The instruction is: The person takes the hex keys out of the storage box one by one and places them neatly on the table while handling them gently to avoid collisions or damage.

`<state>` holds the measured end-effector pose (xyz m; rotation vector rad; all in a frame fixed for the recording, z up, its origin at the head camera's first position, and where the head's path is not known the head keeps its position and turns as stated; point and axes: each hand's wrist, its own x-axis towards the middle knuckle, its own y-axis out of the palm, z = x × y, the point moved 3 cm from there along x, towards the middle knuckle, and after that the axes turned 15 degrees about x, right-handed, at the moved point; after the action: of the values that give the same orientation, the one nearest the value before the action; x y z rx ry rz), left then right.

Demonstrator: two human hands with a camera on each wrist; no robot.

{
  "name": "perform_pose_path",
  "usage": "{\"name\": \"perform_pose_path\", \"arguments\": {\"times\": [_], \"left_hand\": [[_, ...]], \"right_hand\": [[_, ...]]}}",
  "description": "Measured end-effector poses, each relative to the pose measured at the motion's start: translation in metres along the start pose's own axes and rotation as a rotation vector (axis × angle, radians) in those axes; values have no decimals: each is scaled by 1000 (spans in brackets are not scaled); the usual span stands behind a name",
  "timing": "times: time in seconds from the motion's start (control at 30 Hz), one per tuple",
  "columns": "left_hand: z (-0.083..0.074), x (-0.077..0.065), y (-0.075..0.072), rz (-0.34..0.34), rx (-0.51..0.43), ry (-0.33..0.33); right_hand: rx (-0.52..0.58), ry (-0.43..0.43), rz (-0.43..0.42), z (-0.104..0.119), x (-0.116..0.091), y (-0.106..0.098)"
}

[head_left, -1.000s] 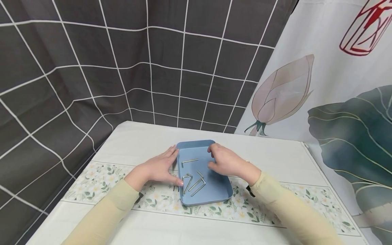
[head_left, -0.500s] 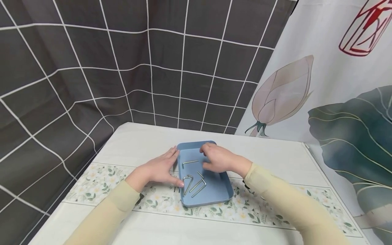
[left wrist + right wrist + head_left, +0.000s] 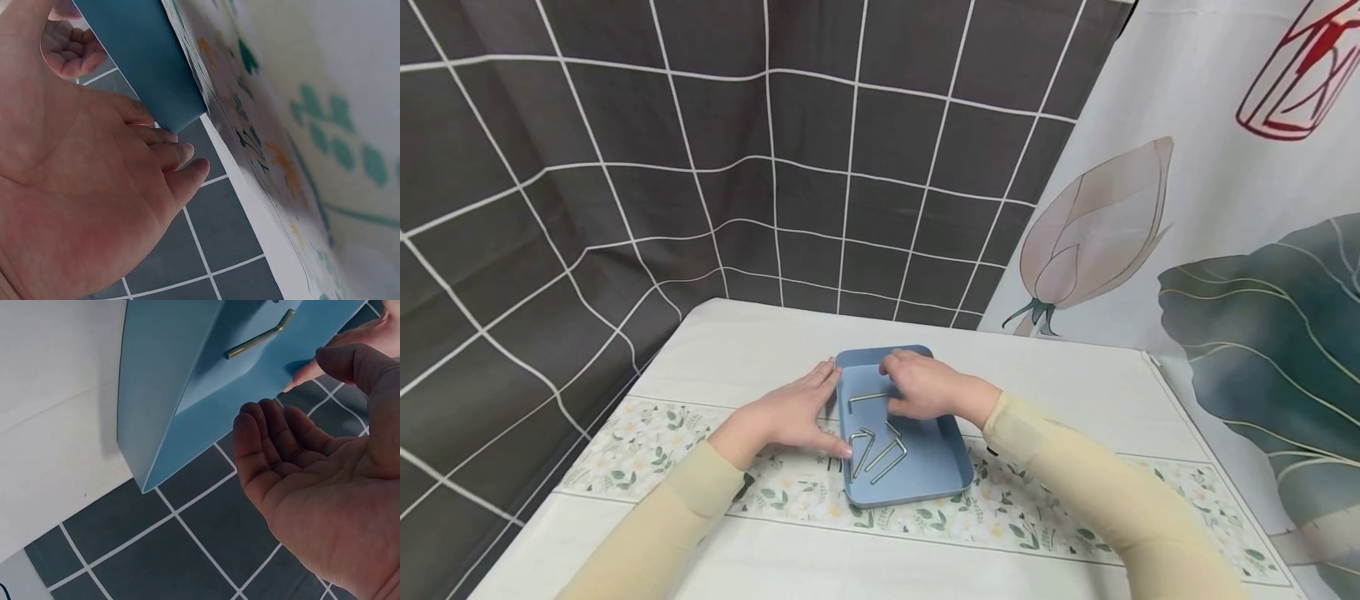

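A blue rectangular tray (image 3: 934, 462) stands on the table with several L-shaped hex keys lying in it. One hex key (image 3: 865, 398) is in its far half; the others, such as this hex key (image 3: 891, 460), lie nearer its front left. My left hand (image 3: 793, 417) rests along the tray's left side, fingers extended at the far rim and thumb at the near part. Over the far right part of the tray hovers my right hand (image 3: 923, 385). Its fingers are loosely bent with nothing between them, and the right wrist view shows a hex key (image 3: 259, 342) beyond the fingertips.
A white cloth with a flowered band (image 3: 985, 521) covers the table. Behind the table hangs a dark curtain with white grid lines (image 3: 880, 208). A white curtain with a flower print (image 3: 1093, 225) hangs at the right.
My right hand has moved left over the tray, close to the far hex key, whose right end it now overlaps. The left hand has stayed at the tray's side.
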<state>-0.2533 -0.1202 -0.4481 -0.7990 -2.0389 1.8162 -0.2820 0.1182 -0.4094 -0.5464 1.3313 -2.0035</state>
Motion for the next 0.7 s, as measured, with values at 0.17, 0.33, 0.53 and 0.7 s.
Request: {"name": "perform_pose_path", "arguments": {"times": [0.17,0.33,0.53,0.7], "left_hand": [[0,1,0,4,2,1],[0,1,0,11,1,5],[0,1,-1,8,2,8],[1,1,0,8,-4,7]], "right_hand": [[-16,5,9,-1,8,3],[-34,24,31,-2,16,6],[-57,21,59,-3,23,11],[-80,18,97,-1,28,18]]}}
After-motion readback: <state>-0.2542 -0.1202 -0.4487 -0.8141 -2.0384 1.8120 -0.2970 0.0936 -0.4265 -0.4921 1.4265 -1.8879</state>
